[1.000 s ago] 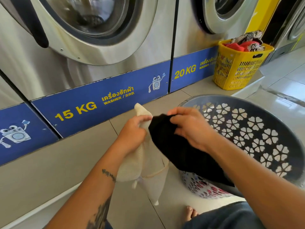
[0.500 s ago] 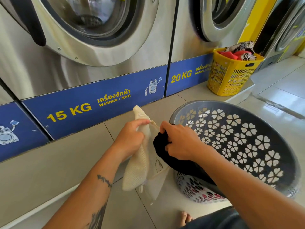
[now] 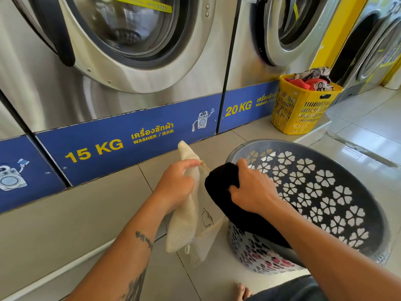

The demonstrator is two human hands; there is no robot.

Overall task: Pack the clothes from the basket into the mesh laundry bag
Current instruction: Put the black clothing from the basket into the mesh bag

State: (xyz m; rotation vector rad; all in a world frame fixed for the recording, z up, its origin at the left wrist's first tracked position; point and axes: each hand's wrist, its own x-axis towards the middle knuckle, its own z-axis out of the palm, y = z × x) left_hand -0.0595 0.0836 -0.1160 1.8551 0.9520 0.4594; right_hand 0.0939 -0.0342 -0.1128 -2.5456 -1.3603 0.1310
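1. The left hand [image 3: 175, 187] pinches the top edge of the cream mesh laundry bag [image 3: 184, 216], fingers closed on the fabric near its drawstring, and the bag hangs down from that grip above the tiled floor [image 3: 91, 213].
2. The right hand [image 3: 253, 192] is clenched around a black garment [image 3: 225, 192], with the bunched end of the cloth just beside the bag's upper edge.
3. The rest of the black garment trails right and near, draped over the rim of the grey basket [image 3: 351, 170] with flower-shaped cut-outs.
4. The grey basket stands on the floor to the right of the bag.
5. A yellow basket [image 3: 303, 109] heaped with clothes sits far right, against the washers marked 15 KG [image 3: 93, 151] and 20 KG [image 3: 238, 107].
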